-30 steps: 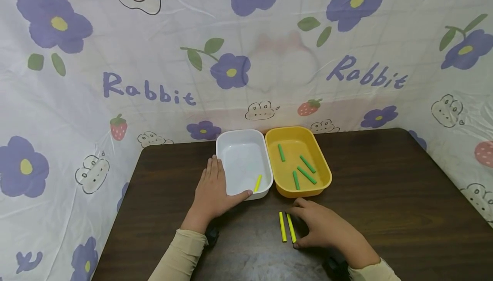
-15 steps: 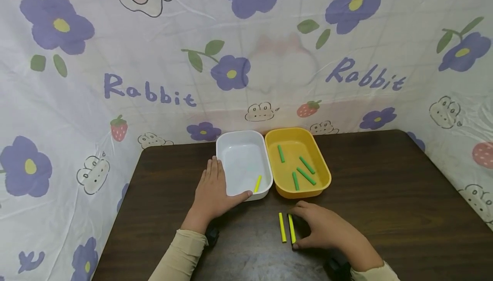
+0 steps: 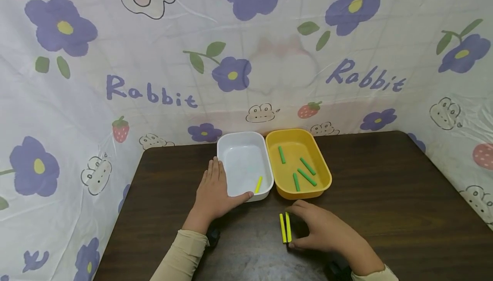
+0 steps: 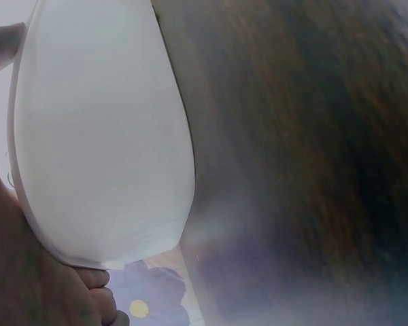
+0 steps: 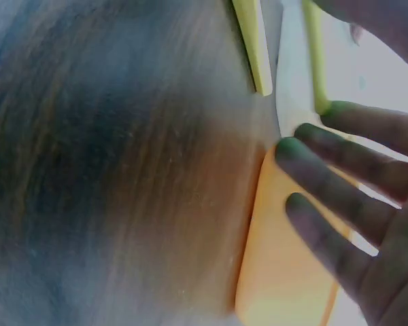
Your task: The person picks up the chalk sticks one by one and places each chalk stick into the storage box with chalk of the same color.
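Note:
My left hand (image 3: 213,191) rests at the near left corner of a white plastic tray (image 3: 242,156), its straight fingers along the side and its thumb on the front rim. One short yellow stick (image 3: 259,184) lies inside that tray. My right hand (image 3: 325,229) pinches a second yellow stick (image 3: 289,227) end to end between thumb and index finger; the right wrist view shows this held stick (image 5: 316,61) with the other fingers spread. Just left of it, a third yellow stick (image 3: 283,228) lies on the table, nearly parallel.
A yellow tray (image 3: 325,178) stands against the white one on its right, with several green sticks (image 3: 307,177) inside. Both trays are at the back of the dark wooden table (image 3: 385,195). A patterned cloth (image 3: 277,71) hangs behind and at the sides.
My right hand has shifted slightly left with the pinched yellow stick, narrowing the gap to the one on the table. My left hand stays on the white tray.

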### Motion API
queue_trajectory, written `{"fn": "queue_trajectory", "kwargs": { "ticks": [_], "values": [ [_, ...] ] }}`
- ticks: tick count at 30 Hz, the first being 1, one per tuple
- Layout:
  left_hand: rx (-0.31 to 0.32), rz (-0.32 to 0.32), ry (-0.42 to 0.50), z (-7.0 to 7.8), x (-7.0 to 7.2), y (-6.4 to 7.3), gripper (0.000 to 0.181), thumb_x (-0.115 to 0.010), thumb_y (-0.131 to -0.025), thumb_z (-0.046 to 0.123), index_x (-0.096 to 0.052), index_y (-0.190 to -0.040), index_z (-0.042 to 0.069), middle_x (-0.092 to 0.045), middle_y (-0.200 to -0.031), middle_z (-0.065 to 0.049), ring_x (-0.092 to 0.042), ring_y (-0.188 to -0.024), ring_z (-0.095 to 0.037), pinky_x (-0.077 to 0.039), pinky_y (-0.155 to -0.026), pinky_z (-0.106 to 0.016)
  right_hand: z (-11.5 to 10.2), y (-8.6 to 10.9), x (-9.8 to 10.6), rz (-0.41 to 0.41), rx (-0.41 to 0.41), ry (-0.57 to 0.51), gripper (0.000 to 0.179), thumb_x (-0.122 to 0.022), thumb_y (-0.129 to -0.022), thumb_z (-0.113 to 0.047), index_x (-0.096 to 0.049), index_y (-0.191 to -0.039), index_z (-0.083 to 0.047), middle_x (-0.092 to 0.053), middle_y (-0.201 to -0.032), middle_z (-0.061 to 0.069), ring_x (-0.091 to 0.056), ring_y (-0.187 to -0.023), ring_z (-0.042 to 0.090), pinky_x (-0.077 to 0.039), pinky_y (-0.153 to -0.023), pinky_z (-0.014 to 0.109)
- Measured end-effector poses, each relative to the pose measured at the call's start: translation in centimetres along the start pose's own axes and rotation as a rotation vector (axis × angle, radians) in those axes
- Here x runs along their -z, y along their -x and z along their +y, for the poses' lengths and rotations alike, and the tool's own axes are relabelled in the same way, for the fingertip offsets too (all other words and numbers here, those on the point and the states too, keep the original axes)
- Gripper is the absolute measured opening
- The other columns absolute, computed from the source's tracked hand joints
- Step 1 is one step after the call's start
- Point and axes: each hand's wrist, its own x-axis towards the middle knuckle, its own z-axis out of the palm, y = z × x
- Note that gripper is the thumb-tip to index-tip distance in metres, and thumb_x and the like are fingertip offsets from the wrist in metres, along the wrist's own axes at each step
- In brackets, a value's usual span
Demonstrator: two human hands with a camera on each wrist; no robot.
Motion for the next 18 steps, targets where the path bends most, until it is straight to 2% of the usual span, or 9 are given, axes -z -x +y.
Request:
{"fn": "queue_trajectory", "kwargs": {
  "ticks": [9,18],
  "values": [
    [0.0,0.0,-0.002,0.06,0.16,0.03,0.142,-0.05,-0.077,0.099,-0.016,-0.167,-0.005,-0.007,-0.178,-0.021,-0.011,-0.166,-0.037,-0.022,-0.132,-0.051,-0.16,0.04,-0.57,0.198,0.059,0.048,0.076,-0.092,-0.082,-0.046,-0.063,-0.143,-0.011,-0.064,-0.142,0.001,-0.065,-0.129,0.022,-0.057,-0.103,0.048],
    [0.01,-0.012,0.01,0.33,0.54,0.23,0.141,-0.054,-0.077,0.097,-0.016,-0.167,-0.005,-0.005,-0.178,-0.021,-0.009,-0.167,-0.036,-0.02,-0.133,-0.051,-0.08,-0.2,-1.02,0.315,0.053,0.021,0.08,-0.091,-0.081,-0.052,-0.063,-0.146,-0.016,-0.063,-0.142,-0.004,-0.063,-0.129,0.018,-0.057,-0.104,0.046]
  ]
}}
